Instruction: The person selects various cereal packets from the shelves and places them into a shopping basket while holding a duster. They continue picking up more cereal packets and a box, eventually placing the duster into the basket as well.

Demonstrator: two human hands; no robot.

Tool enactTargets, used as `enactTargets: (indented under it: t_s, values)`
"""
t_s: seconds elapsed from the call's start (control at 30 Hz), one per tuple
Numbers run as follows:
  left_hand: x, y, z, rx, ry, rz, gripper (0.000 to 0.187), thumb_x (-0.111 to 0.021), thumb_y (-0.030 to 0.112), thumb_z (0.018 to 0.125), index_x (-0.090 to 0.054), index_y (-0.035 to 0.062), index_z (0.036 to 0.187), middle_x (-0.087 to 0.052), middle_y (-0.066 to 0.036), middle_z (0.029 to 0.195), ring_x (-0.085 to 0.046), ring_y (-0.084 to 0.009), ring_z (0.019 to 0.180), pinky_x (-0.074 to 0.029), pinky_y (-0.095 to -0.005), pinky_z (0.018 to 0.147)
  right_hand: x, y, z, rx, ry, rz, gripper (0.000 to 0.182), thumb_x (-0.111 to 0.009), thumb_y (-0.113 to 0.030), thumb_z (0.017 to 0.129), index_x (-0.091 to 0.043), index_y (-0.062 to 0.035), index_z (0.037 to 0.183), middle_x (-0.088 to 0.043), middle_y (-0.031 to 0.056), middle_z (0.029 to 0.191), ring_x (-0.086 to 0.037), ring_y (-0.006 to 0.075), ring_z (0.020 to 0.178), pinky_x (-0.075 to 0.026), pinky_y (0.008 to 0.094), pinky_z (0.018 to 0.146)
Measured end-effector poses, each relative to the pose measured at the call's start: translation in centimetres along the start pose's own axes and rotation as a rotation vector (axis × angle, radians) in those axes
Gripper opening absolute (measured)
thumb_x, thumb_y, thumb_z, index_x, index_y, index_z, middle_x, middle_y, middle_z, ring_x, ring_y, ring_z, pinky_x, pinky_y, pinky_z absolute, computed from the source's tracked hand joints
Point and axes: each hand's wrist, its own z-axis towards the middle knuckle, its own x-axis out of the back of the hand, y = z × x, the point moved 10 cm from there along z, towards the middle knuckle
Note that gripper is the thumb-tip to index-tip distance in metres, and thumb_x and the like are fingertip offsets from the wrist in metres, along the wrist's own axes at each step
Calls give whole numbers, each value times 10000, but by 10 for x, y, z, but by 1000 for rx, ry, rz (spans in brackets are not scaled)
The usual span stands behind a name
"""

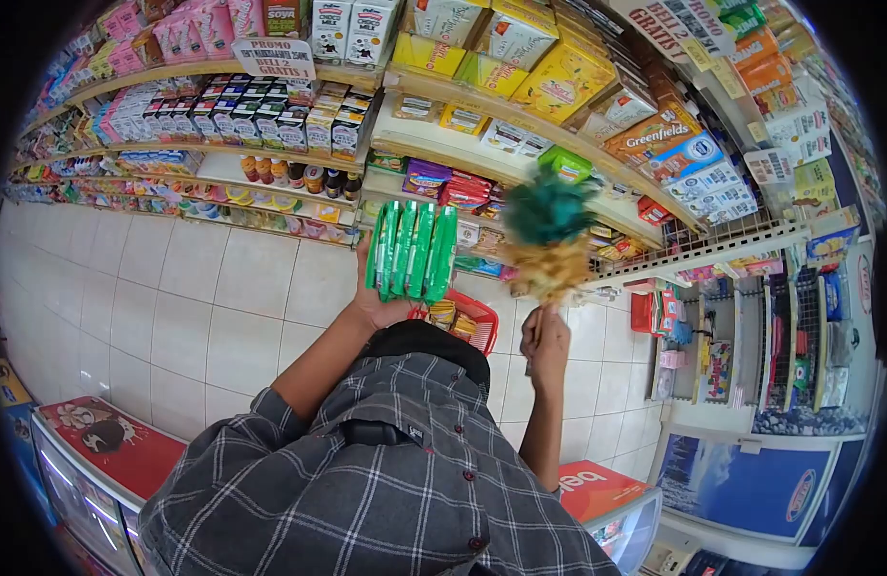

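My left hand (384, 309) supports several shiny green packets (414, 252) from below and along their left side; they stand upright in a row. In my right hand (546, 339) is the handle of a duster (549, 230), fist closed round it. Its fluffy head, dark green on top and yellowish below, is blurred and raised in front of the shelves. Below the packets, a red basket (482, 322) holds yellow-wrapped goods (453, 317); my body hides part of it.
Stocked shelves (434, 139) curve across the front, with drink cartons (261, 120) on the left and tea boxes (655, 125) on the right. White floor tiles (222, 278) lie below. Red-topped freezers (107, 446) flank me, and a blue freezer (741, 480) stands right.
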Motion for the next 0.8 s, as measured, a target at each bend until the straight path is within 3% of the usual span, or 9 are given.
enactTargets:
  t_s: [0.1, 0.13, 0.17, 0.23, 0.4, 0.57, 0.63, 0.73, 0.8]
  values:
    - [-2, -7, -7, 38, -38, -304, 828, -454, 778, 795, -531, 170, 1350, -580, -84, 1306, -551, -278, 1192, -410, -467, 1022, -29, 35, -16, -174, -131, -109, 471, -424, -419, 1026, -560, -63, 749, -479, -18, 595, -422, 66, 519, -321, 245, 467]
    - [11, -9, -8, -7, 224, -158, 822, -440, 787, 793, -562, 164, 1315, -591, -71, 1298, -570, -268, 1155, -423, -461, 998, -33, 49, -12, -93, -184, -135, 441, -426, -398, 1026, -560, -67, 767, -448, -34, 589, -382, 51, 502, -297, 229, 455]
    - [6, -9, -8, 3, 129, -176, 820, -434, 787, 794, -565, 165, 1312, -592, -74, 1298, -573, -267, 1148, -425, -463, 991, -42, 52, -9, -14, -235, -161, 411, -427, -378, 1026, -561, -72, 786, -416, -51, 583, -342, 37, 486, -272, 214, 442]
    - [2, -13, -11, 30, -58, -215, 817, -424, 789, 798, -571, 166, 1306, -594, -80, 1297, -578, -265, 1133, -428, -466, 978, -11, 55, 6, 11, 11, -262, 418, -444, -385, 1021, -556, -72, 767, -421, -58, 593, -340, 32, 496, -279, 207, 458]
    - [16, -19, -22, 61, 191, -243, 789, -420, 779, 820, -568, 180, 1312, -601, -79, 1279, -579, -270, 1131, -434, -465, 978, 13, 43, 1, -104, 216, 179, 408, -413, -405, 1025, -488, -91, 776, -376, -42, 555, -271, 33, 393, -202, 201, 350]
    - [20, -17, -24, 17, 292, -121, 771, -420, 772, 835, -549, 193, 1329, -597, -74, 1284, -575, -267, 1146, -438, -465, 991, -37, 85, 3, -17, -87, -139, 439, -438, -356, 1034, -557, -32, 763, -472, -24, 646, -410, 68, 595, -355, 254, 557]
    - [27, -17, -31, -3, 369, -50, 775, -424, 775, 835, -538, 197, 1338, -596, -71, 1285, -573, -261, 1157, -440, -458, 999, -25, 103, 15, -53, 20, -195, 435, -436, -375, 1033, -557, -48, 772, -465, -33, 632, -399, 48, 552, -325, 226, 493]
    - [32, -18, -34, -54, 390, 195, 730, -402, 690, 911, -443, 145, 1395, -542, -66, 1339, -552, -220, 1186, -435, -419, 1021, -21, 86, 13, -208, 122, 179, 380, -434, -400, 1026, -544, -76, 861, -456, -57, 617, -336, -4, 448, -183, 181, 363]
    - [39, -15, -31, -108, 432, 365, 680, -454, 569, 961, -328, 96, 1433, -488, -76, 1371, -514, -188, 1226, -433, -375, 1029, -32, 44, 10, -29, 40, 112, 353, -536, -394, 978, -485, -46, 999, -532, 21, 880, -526, 96, 659, -418, 228, 580]
